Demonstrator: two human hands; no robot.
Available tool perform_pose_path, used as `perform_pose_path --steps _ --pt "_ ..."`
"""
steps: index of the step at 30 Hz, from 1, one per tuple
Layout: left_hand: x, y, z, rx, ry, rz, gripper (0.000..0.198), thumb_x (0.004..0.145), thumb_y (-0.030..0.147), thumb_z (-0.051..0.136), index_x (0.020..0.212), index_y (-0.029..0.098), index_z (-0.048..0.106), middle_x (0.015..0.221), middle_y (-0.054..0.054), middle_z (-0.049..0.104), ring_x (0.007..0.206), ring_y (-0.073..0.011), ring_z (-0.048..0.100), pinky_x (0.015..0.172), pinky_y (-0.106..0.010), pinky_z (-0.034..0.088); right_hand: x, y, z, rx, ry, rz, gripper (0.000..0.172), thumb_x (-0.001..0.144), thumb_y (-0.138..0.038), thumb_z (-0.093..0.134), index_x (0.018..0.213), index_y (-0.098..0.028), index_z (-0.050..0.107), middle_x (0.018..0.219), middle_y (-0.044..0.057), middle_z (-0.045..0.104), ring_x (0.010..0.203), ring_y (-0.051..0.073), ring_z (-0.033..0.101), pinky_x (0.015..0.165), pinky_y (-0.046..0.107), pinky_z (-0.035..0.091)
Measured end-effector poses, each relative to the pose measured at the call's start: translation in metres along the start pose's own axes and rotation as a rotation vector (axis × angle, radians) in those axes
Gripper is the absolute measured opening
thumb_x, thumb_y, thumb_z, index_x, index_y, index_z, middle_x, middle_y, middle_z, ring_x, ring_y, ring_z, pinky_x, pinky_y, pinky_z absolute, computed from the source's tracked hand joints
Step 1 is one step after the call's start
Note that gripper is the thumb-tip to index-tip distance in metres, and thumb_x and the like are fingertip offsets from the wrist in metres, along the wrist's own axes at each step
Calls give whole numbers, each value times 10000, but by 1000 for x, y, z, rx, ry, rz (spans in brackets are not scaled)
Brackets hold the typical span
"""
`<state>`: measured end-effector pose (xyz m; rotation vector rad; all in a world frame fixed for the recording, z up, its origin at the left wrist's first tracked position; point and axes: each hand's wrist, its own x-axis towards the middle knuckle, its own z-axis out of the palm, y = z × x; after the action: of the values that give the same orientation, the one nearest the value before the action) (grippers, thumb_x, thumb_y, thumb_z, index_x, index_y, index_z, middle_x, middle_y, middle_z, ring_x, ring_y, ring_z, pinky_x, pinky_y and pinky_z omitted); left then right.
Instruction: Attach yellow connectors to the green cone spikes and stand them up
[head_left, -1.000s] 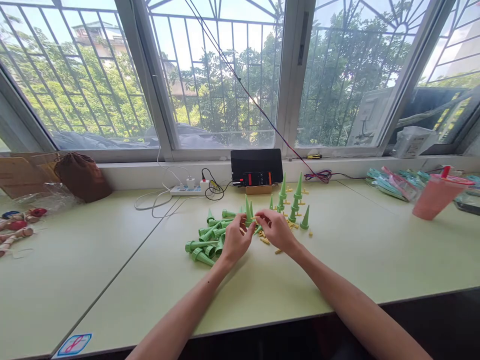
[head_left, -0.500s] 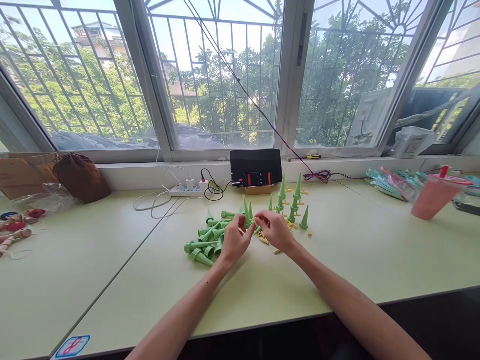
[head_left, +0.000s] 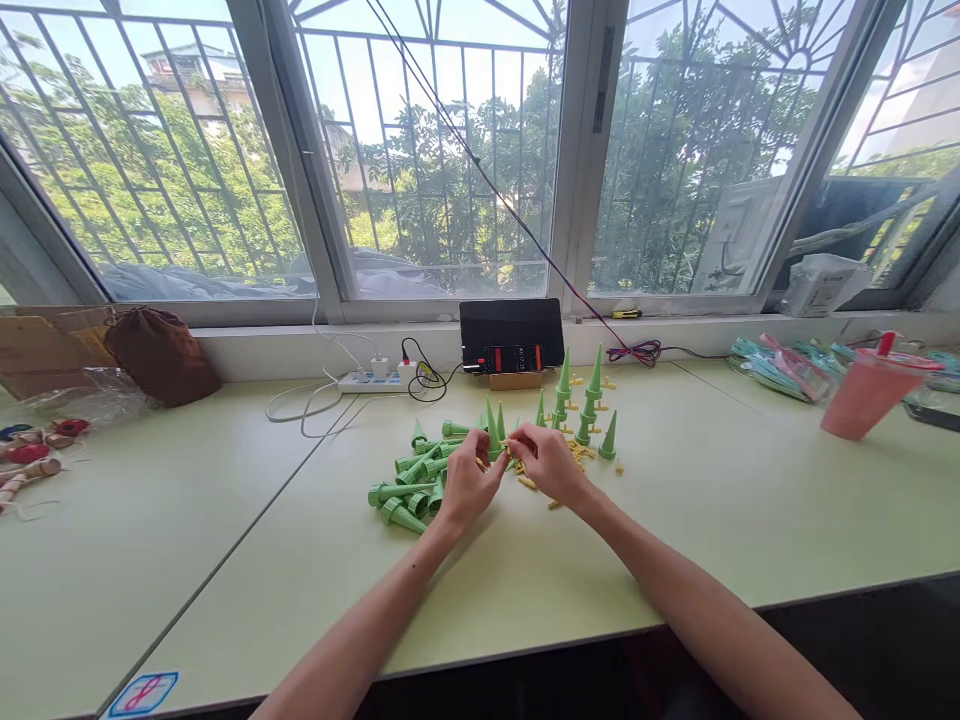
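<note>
In the head view my left hand (head_left: pixel 472 480) is closed on a green cone-shaped plant watering spike, largely hidden by my fingers. My right hand (head_left: pixel 553 466) pinches a small yellow valve piece (head_left: pixel 505 442) against it, the fingertips of both hands almost meeting. Just behind them rise the pointed tips of green spikes (head_left: pixel 492 420); which one my left hand holds is hard to tell. Loose green spikes (head_left: pixel 401 494) lie heaped beside my left hand. Yellow pieces (head_left: pixel 528 482) are scattered under and around my right hand.
Stacked green spikes with yellow valves (head_left: pixel 589 410) stand beyond my right hand, a single spike (head_left: pixel 609 440) beside them. A phone (head_left: pixel 514 358) leans on a dark tablet (head_left: pixel 511 325) at the back. There are a power strip (head_left: pixel 371 382), a pink cup (head_left: pixel 874 395) and a brown bag (head_left: pixel 161 355).
Both hands stay at nearly the same place. The fingers of my right hand have shifted slightly at the yellow piece, which now shows less; the view has moved a touch.
</note>
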<state>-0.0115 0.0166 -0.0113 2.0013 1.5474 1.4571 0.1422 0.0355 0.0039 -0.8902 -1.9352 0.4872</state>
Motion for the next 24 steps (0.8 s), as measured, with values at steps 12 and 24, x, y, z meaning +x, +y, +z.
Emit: perform_pose_path --steps 12,24 --pt "1 -2 1 41 26 5 266 815 432 570 767 208 434 664 40 472 584 -113 464 548 -238 377 0 -2 1 -9 0 -18 116 901 -243 526 932 -180 618 681 -2 623 569 115 510 571 224 391" --pt "2 -1 1 66 46 -2 239 794 396 575 756 205 438 660 32 506 574 -124 496 548 -246 373 0 2 0 -35 -6 -36 144 883 -210 563 1013 -182 616 834 43 674 668 138 576 636 245 439"
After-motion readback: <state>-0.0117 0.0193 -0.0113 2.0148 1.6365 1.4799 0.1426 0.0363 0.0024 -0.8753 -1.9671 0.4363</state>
